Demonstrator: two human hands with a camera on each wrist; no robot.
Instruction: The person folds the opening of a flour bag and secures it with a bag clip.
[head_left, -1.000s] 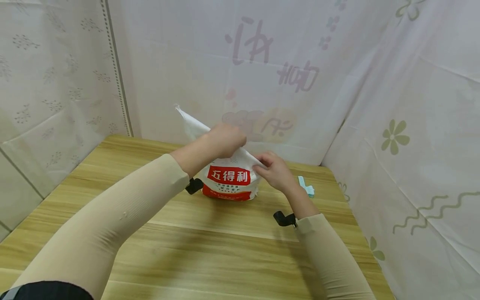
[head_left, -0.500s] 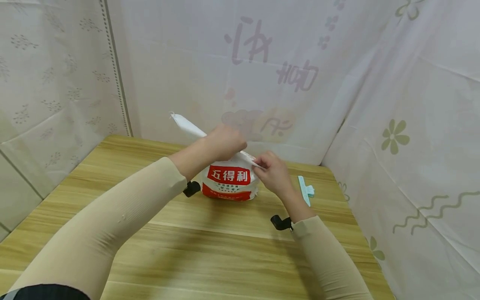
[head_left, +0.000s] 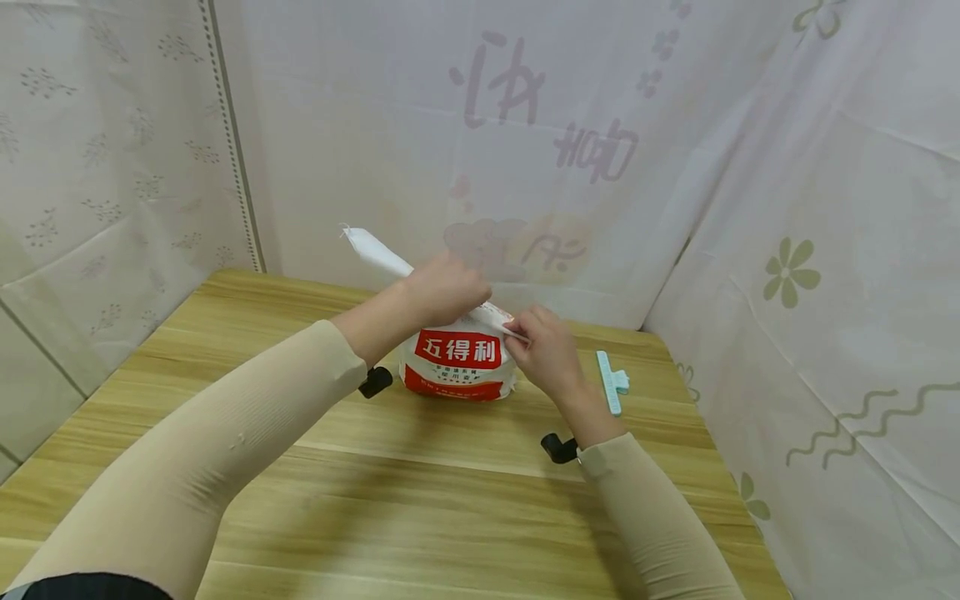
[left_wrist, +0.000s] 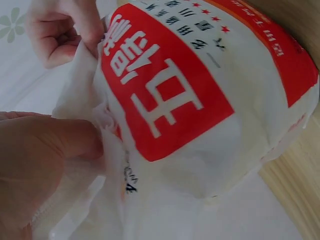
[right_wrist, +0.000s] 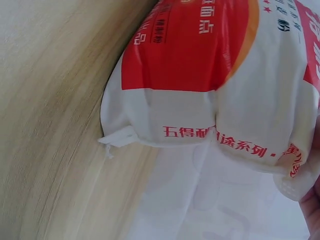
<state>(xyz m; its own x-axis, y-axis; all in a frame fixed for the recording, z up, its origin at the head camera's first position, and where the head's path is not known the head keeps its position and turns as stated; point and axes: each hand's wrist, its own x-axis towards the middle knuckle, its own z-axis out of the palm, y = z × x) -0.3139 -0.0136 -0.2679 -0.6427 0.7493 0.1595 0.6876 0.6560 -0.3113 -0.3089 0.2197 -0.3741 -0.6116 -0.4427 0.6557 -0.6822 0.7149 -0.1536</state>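
A white and red flour bag (head_left: 459,352) with printed characters stands upright on the wooden table (head_left: 420,500). My left hand (head_left: 448,290) grips the middle of its top edge, fingers curled over the white woven material. At the right end of that edge, my right hand (head_left: 551,352) pinches the bag between thumb and fingers. The free left corner of the top, with loose threads, sticks out up and to the left. In the left wrist view the thumb of my left hand (left_wrist: 40,155) presses into the gathered top. Much of the rim is hidden behind my left hand.
A light blue sealing clip (head_left: 611,383) lies on the table to the right of my right hand. Patterned white cloth (head_left: 360,125) hangs behind the table and along both sides. Black wrist camera mounts (head_left: 558,448) jut from both wrists.
The bag's top edge has folded down a little, its left corner dropping lower and shifting left. My right forearm has moved slightly left, baring the whole clip. Both hands keep hold of the bag.
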